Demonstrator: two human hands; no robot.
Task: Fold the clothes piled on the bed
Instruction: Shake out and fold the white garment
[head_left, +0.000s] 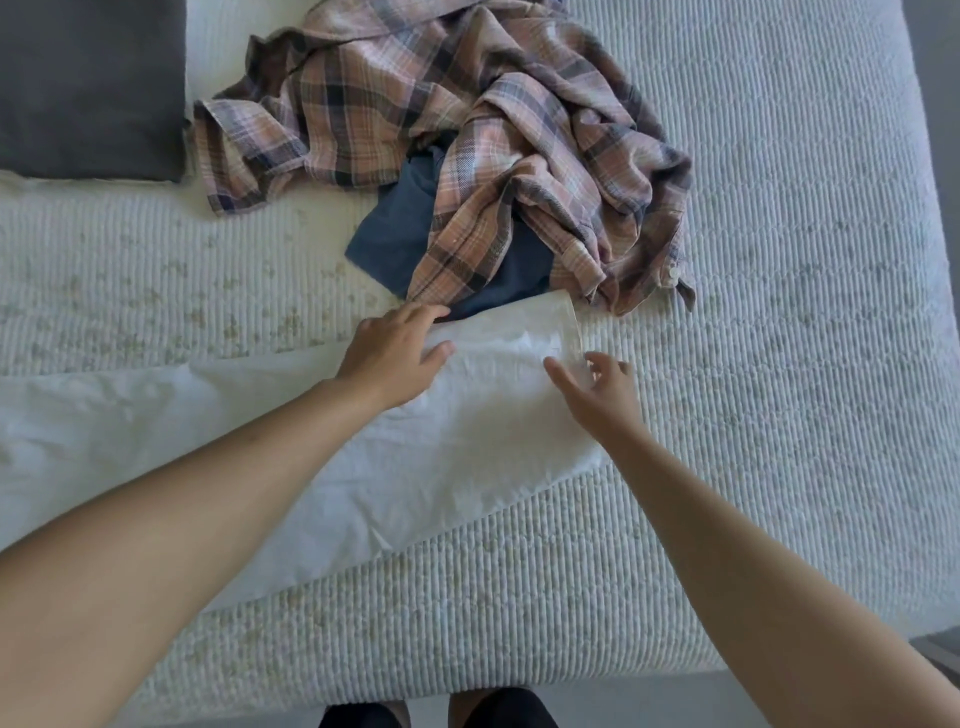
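Note:
A white garment lies spread flat across the near part of the bed, its narrow end reaching toward the pile. My left hand rests on that end with fingers straight, fingertips near the plaid cloth. My right hand hovers at the garment's right edge, fingers relaxed and slightly spread, holding nothing. Behind them a crumpled pink and grey plaid shirt is heaped on a dark blue garment that shows from under it.
The bed has a pale ribbed cover. A dark grey pillow lies at the far left corner. The bed's near edge runs along the bottom, with my dark feet below it on the floor.

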